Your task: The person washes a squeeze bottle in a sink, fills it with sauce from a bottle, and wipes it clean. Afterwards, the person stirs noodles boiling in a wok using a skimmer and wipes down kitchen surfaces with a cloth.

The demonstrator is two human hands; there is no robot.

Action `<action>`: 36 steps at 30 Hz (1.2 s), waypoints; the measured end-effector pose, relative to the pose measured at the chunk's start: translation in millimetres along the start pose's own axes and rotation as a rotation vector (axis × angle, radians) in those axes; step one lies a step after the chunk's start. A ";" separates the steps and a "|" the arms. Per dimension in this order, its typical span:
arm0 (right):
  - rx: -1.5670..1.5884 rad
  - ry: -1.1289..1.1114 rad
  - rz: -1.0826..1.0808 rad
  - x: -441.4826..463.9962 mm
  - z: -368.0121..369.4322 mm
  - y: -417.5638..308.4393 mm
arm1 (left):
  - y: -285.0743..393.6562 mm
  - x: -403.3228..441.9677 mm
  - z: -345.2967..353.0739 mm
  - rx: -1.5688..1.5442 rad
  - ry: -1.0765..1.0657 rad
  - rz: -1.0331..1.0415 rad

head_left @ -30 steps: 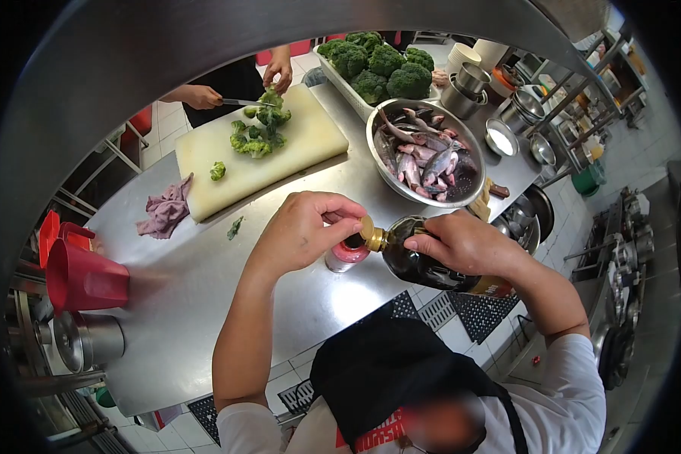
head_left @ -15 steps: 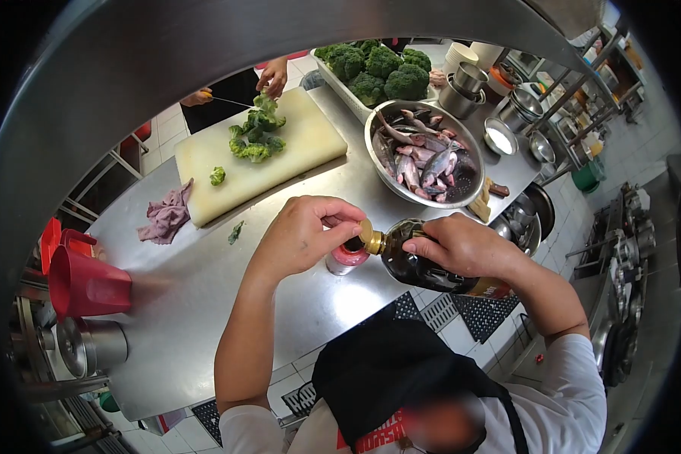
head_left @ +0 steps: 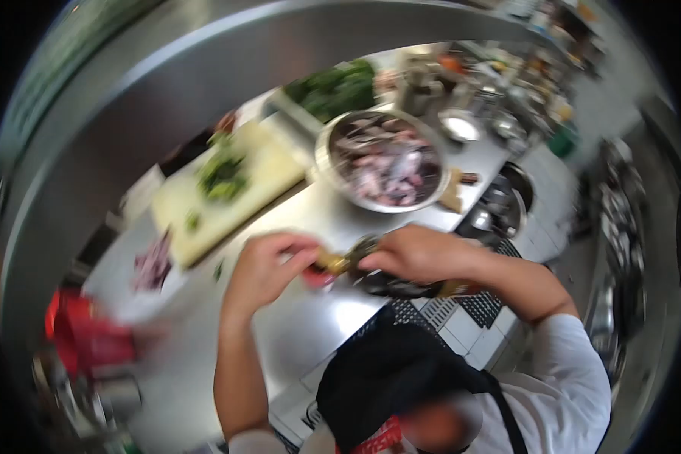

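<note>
The frame is smeared by motion. My right hand (head_left: 416, 253) is wrapped round a dark glass bottle (head_left: 393, 286) with a gold neck, held tilted almost flat with its mouth to the left. My left hand (head_left: 268, 265) pinches the gold cap (head_left: 327, 261) at the bottle's mouth. Just below the mouth stands a small container with a reddish-pink rim (head_left: 318, 280), partly hidden by the cap and fingers. Whether liquid flows from the bottle cannot be made out.
A steel colander of fish (head_left: 390, 163) stands beyond my hands. To the left lies a cutting board (head_left: 265, 155) with broccoli pieces (head_left: 223, 178), and a pinkish cloth (head_left: 153, 265). A red jug (head_left: 91, 333) is at far left. A steel shelf (head_left: 166, 83) spans overhead.
The view has swung, so hands, bottle and table things sit further left in it. My grip on bottle and cap looks the same. The co-worker's hands are now mostly hidden.
</note>
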State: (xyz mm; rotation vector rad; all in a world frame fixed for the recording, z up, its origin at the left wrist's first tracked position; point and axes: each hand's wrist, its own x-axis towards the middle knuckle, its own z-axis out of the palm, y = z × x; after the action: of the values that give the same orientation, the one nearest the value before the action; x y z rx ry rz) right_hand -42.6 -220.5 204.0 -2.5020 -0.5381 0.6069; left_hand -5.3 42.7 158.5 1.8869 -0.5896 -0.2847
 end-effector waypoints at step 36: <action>0.827 0.349 -0.002 -217.8 76.9 213.7 | 91.5 -4.3 343.0 0.213 0.327 0.312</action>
State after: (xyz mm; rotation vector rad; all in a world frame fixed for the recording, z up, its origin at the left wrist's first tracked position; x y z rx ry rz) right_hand -207.2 -465.0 93.8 -1.7535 -0.1080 0.2856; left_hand -190.7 -256.3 110.2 1.9542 -0.6973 0.2955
